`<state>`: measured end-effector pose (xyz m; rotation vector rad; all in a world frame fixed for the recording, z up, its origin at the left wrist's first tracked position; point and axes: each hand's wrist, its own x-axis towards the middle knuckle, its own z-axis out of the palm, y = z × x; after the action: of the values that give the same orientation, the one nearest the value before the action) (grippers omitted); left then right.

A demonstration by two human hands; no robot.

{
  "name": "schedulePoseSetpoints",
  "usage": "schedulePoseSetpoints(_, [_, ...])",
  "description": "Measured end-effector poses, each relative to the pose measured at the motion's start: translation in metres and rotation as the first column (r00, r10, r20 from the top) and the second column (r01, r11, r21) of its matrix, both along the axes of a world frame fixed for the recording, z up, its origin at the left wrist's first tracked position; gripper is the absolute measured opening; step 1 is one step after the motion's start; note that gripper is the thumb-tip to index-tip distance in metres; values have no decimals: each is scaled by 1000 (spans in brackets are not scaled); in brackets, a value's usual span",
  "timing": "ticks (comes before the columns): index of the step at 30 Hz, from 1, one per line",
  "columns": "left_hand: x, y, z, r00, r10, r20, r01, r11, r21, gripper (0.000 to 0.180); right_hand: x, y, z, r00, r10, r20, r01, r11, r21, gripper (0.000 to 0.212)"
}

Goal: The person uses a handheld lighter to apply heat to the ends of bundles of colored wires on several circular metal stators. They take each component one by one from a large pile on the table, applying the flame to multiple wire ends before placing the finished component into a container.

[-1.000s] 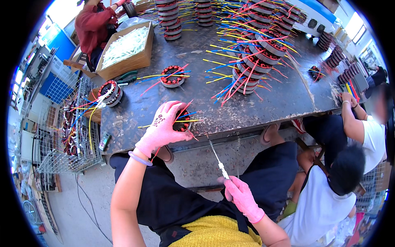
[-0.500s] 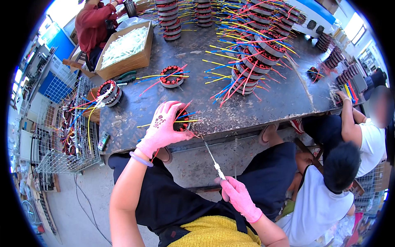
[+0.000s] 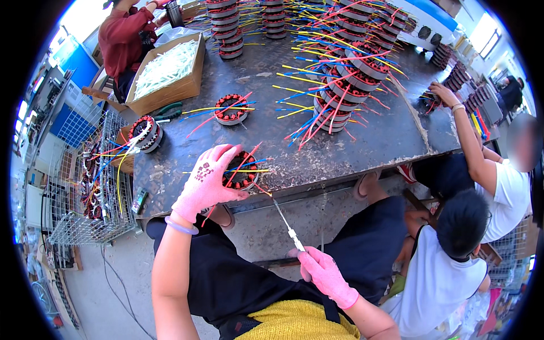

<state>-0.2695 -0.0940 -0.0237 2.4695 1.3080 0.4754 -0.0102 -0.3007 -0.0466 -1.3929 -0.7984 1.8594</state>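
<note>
Ring (image 3: 249,180) @ tbl (image 3: 258,133) edge | stacks (image 3: 354,82) bhd, R | box (image 3: 170,95) bhd, L

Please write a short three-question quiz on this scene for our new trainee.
1. Which of the wearer's hands holds the thin white-handled tool?

2. True or false: the cardboard box is empty.

3. Which is nearest to the left hand?
a) the wire basket
b) the red-wound ring
c) the cardboard box

Key: 1. The right hand. 2. False; white pieces fill it. 3. b.
</note>
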Motion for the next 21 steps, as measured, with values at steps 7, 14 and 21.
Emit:
schedulePoseSetpoints(7, [1, 0, 6, 1000, -2, -14, 1, 999, -48, 98, -1, -1, -6, 999, 8, 49, -9, 1000, 17, 31])
schedulePoseSetpoints(14, [-1, 2, 2, 1000, 5, 7, -5, 999, -53, 100, 2, -1, -5, 997, 30, 65, -33, 998, 53, 31])
schedulePoseSetpoints(21, [-2, 3, 1, 1000, -1, -5, 1, 998, -55, 101, -3, -1, -6, 999, 10, 44, -12, 999, 38, 31])
